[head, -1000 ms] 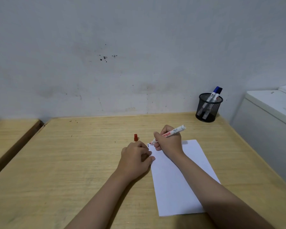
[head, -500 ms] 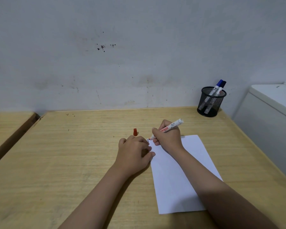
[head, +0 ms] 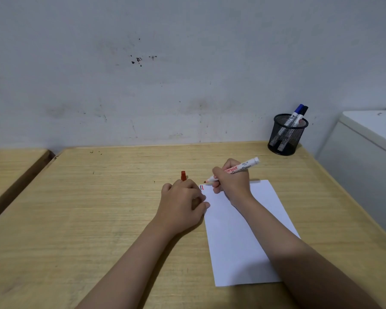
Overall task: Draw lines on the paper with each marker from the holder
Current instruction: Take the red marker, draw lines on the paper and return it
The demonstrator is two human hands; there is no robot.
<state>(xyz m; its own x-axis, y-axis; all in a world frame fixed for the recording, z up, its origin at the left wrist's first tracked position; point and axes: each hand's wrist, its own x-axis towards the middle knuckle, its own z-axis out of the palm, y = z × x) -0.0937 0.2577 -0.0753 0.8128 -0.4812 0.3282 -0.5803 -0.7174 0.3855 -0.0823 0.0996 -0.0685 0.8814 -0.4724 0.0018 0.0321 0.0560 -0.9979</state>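
A white paper sheet (head: 236, 230) lies on the wooden table (head: 98, 208). My right hand (head: 232, 181) grips an uncapped red marker (head: 243, 167), its tip just past the sheet's top left corner. Short dark and red lines (head: 202, 187) show at that corner. My left hand (head: 183, 204) rests on the sheet's left edge with fingers curled. The red cap (head: 183, 175) stands on the table just beyond my left hand. A black mesh holder (head: 286, 134) at the far right holds a blue marker (head: 295, 113) and a black marker (head: 302, 113).
A stained grey wall rises right behind the table. A white cabinet (head: 366, 148) stands close to the table's right edge. A second wooden surface (head: 9, 168) sits to the left, across a narrow gap.
The marker tip has lifted off the top left corner, where a red line now shows beside the dark one. The view has tilted slightly upward. My left hand stays put.
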